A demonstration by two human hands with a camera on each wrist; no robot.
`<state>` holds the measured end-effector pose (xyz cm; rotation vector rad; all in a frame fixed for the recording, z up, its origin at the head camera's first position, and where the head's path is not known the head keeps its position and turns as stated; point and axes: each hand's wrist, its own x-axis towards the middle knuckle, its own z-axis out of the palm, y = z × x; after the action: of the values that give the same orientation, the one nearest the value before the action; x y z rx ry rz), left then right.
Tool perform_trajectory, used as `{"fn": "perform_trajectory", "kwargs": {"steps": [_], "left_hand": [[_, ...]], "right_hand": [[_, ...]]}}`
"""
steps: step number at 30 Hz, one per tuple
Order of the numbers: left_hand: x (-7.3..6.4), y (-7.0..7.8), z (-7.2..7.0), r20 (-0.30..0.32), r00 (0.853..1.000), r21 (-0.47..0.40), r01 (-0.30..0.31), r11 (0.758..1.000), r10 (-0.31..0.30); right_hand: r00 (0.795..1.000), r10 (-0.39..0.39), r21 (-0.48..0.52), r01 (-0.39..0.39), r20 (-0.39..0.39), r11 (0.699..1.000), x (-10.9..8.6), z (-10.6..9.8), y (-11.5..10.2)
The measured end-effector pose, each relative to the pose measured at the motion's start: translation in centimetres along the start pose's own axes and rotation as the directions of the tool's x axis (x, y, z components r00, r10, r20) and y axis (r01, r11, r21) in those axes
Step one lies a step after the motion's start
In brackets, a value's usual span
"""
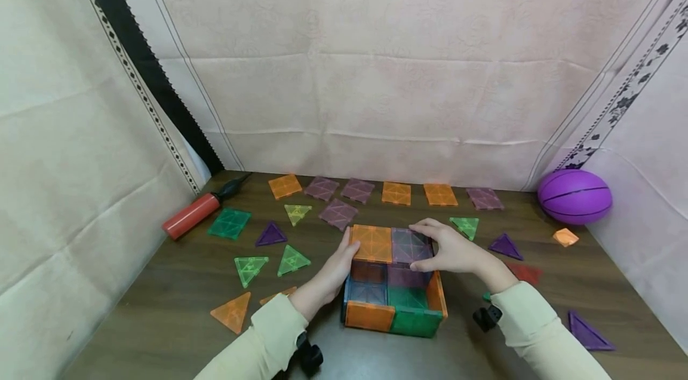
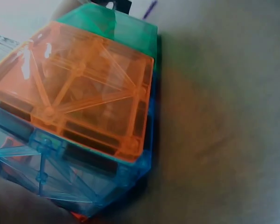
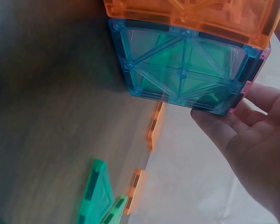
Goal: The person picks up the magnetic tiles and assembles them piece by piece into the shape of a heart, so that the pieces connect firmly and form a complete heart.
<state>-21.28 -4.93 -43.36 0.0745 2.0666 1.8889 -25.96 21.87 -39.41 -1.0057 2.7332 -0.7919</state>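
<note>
Midway between the side edges of the wood-grain tabletop [image 1: 161,302] stood a partly roofed box of translucent multicoloured plastic tiles [image 1: 395,316]. The right grip [image 1: 457,251] pinched its purple square roof tile [image 1: 405,245], seemingly for steadiness; the left grip [image 1: 332,272] apparently braced the left side, clasp too hidden to tell. Orange square tiles [image 1: 396,193] lay near the back edge, likely for clearance

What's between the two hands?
The tile box. On its top, an orange square lies toward the left hand, a purple square by the right hand. Head view shows it.
</note>
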Motion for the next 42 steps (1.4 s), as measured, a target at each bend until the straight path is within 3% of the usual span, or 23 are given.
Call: {"fn": "perform_trajectory", "kwargs": {"steps": [6,12,16,20,23,27,29,33,35,40,42], "left_hand": [[2.2,0.4,-0.2,0.011,1.0,0.019,0.014,1.0,-0.014],[2.8,0.8,-1.3,0.037,0.999,0.116,0.011,0.993,-0.015],[3.5,1.6,-2.8,-0.069,0.996,0.208,-0.042,0.977,0.058],[5.2,2.2,-4.5,-0.175,0.974,0.306,-0.088,0.948,0.147],[6.7,2.2,-5.5,-0.191,0.964,0.408,-0.095,0.908,0.187],[8.4,1.7,-6.5,-0.181,0.968,0.531,-0.053,0.846,0.174],[8.8,1.4,-6.8,-0.18,0.97,0.568,-0.032,0.823,0.162],[9.2,1.2,-7.2,-0.194,0.973,0.6,0.017,0.8,0.125],[9.4,1.1,-7.1,-0.196,0.974,0.633,0.04,0.773,0.11],[9.8,0.7,-6.5,-0.192,0.974,0.764,0.073,0.641,0.119],[9.8,0.6,-6.4,-0.189,0.975,0.791,0.079,0.607,0.12]], "right_hand": [[0.999,0.043,0.018,-0.043,-0.01,0.999,0.9,-0.4,1.2],[0.996,0.081,0.033,-0.08,-0.023,0.996,0.7,-0.3,1.5],[0.993,0.11,0.08,-0.107,-0.037,0.991,0.4,0.0,1.5],[0.984,0.169,0.147,-0.159,-0.056,0.976,-0.2,0.3,1.6],[0.974,0.216,0.199,-0.199,-0.068,0.96,-0.9,0.6,1.7],[0.964,0.253,0.273,-0.223,-0.079,0.936,-1.4,1.0,1.9],[0.964,0.256,0.323,-0.219,-0.077,0.921,-1.4,1.3,2.1],[0.965,0.255,0.431,-0.203,-0.066,0.879,-1.4,1.8,2.5],[0.964,0.256,0.463,-0.198,-0.066,0.864,-1.4,2.1,2.7],[0.96,0.269,0.484,-0.201,-0.074,0.852,-1.6,2.4,2.9],[0.958,0.275,0.494,-0.204,-0.075,0.845,-1.6,2.5,3.1]]}}
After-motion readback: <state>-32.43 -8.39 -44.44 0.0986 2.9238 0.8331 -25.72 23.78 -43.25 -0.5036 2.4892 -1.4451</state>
